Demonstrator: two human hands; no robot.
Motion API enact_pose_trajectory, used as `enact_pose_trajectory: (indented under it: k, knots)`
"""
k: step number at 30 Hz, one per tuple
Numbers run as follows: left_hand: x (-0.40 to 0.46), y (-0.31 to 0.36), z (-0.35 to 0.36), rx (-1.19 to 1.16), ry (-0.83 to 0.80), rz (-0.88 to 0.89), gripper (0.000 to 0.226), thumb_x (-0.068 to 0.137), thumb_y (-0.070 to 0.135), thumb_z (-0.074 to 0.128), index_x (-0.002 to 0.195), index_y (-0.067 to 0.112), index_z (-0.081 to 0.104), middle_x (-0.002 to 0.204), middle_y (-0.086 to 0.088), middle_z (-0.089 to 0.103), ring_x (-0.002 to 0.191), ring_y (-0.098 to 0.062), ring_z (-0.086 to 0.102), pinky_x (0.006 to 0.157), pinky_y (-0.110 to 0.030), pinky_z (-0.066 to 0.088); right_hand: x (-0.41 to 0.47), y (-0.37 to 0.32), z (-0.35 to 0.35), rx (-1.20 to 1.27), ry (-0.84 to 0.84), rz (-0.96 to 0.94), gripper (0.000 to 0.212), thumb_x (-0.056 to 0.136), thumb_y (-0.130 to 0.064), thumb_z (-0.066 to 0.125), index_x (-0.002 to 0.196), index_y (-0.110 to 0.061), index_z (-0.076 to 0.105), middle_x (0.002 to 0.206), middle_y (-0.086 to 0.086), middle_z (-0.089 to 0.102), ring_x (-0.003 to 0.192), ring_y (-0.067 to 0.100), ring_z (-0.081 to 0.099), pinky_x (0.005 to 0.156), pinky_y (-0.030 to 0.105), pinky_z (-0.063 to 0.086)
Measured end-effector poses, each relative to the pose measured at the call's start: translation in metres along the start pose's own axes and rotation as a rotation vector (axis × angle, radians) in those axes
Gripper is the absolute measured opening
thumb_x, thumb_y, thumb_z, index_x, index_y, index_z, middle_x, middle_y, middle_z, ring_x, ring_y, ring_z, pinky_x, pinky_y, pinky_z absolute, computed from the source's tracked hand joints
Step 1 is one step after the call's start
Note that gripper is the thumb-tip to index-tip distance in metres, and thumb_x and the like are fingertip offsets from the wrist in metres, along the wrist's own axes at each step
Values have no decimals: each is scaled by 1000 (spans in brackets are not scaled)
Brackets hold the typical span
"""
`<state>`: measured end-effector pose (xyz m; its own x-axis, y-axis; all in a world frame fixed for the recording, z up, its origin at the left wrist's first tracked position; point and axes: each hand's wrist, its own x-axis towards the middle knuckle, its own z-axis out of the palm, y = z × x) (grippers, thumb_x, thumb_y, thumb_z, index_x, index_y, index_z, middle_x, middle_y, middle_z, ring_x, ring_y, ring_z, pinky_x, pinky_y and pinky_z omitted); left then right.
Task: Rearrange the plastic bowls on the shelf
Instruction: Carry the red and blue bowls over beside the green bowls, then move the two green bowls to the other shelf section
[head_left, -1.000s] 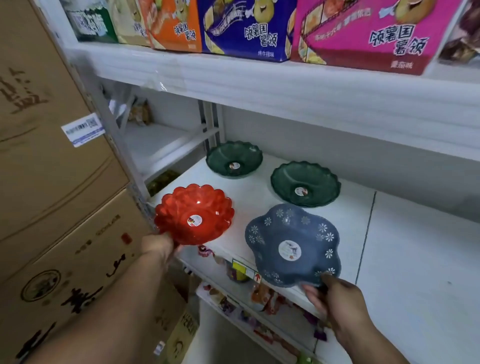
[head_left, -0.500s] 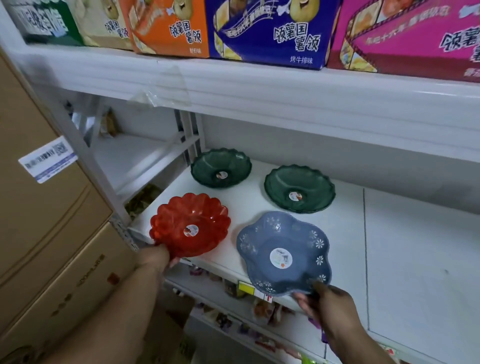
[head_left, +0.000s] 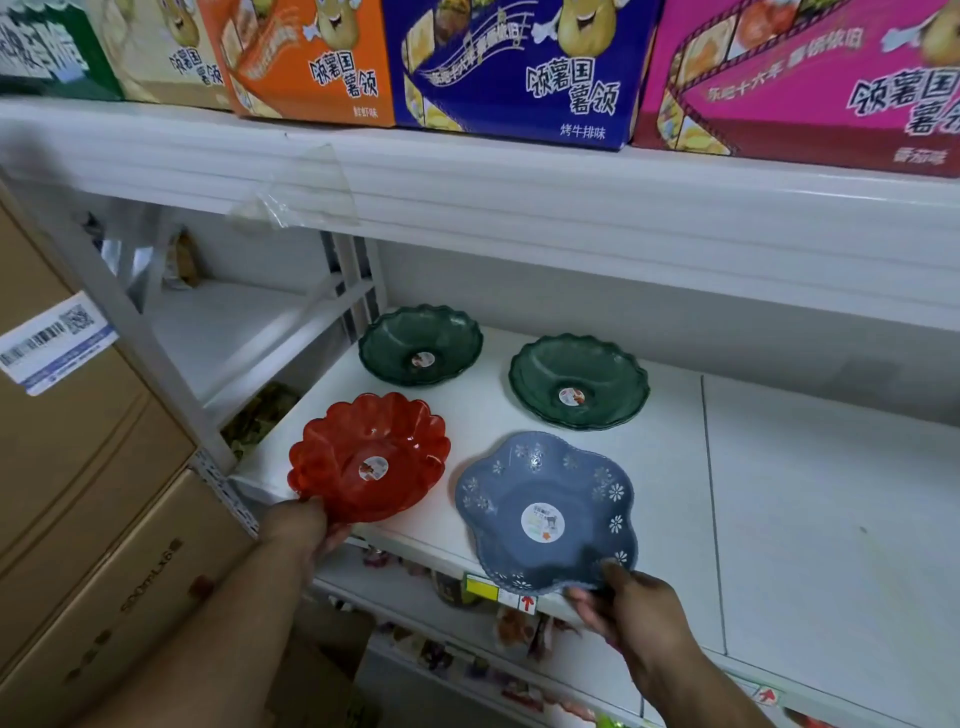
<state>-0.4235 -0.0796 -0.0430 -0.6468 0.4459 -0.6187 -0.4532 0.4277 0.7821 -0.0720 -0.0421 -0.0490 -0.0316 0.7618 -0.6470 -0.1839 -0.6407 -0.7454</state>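
Note:
A red scalloped plastic bowl (head_left: 370, 456) sits at the front left of the white shelf (head_left: 779, 519), and my left hand (head_left: 301, 525) grips its near rim. To its right lies a blue flower-shaped bowl (head_left: 545, 512) with white flower marks, overhanging the shelf's front edge; my right hand (head_left: 631, 603) pinches its near rim. Two dark green scalloped bowls stand behind them: one at the back left (head_left: 421, 345), one at the back middle (head_left: 579, 382) that looks like a small stack.
Snack cartons (head_left: 519, 67) fill the shelf above, low over the bowls. Brown cardboard boxes (head_left: 78, 493) stand stacked at the left beside the shelf upright (head_left: 156, 364). Packaged goods (head_left: 467, 660) lie on the lower shelf. The white shelf stretches bare to the right.
The view has shifted, showing more of the upper cartons. Both hands keep their grip on the red and blue bowls, which stay near the shelf's front edge.

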Motion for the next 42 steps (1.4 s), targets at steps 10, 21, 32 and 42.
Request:
enact_pose_trajectory:
  k: [10, 21, 32, 42]
  knots:
    - [-6, -1, 1, 88, 21, 48, 16, 99, 12, 52, 104, 0, 61, 94, -21, 70, 84, -28, 68, 77, -40, 57, 0, 4, -6, -47, -17, 20, 27, 100, -20, 57, 106, 5, 64, 83, 24, 77, 82, 30, 77, 62, 29, 63]
    - [-76, 24, 19, 323, 149, 601, 34, 97, 21, 55, 129, 12, 56, 117, -4, 61, 111, -30, 59, 94, -42, 45, -1, -26, -48, -305, 364, -383, 27, 91, -33, 65, 83, -8, 70, 61, 2, 75, 65, 28, 73, 80, 57, 60]
    - [-65, 80, 58, 251, -53, 387, 26, 88, 21, 61, 113, 12, 60, 92, -7, 64, 74, -20, 61, 69, -28, 51, 8, -115, -15, -214, 45, -279, 19, 97, -21, 61, 89, -3, 61, 89, 19, 69, 83, 31, 68, 84, 44, 59]
    - [19, 143, 77, 400, -19, 406, 21, 94, 16, 58, 75, 8, 53, 86, -16, 61, 79, -28, 59, 75, -38, 52, 75, -146, 15, -262, 181, -255, 27, 95, -21, 63, 108, 2, 60, 91, 16, 64, 91, 31, 66, 78, 40, 58]
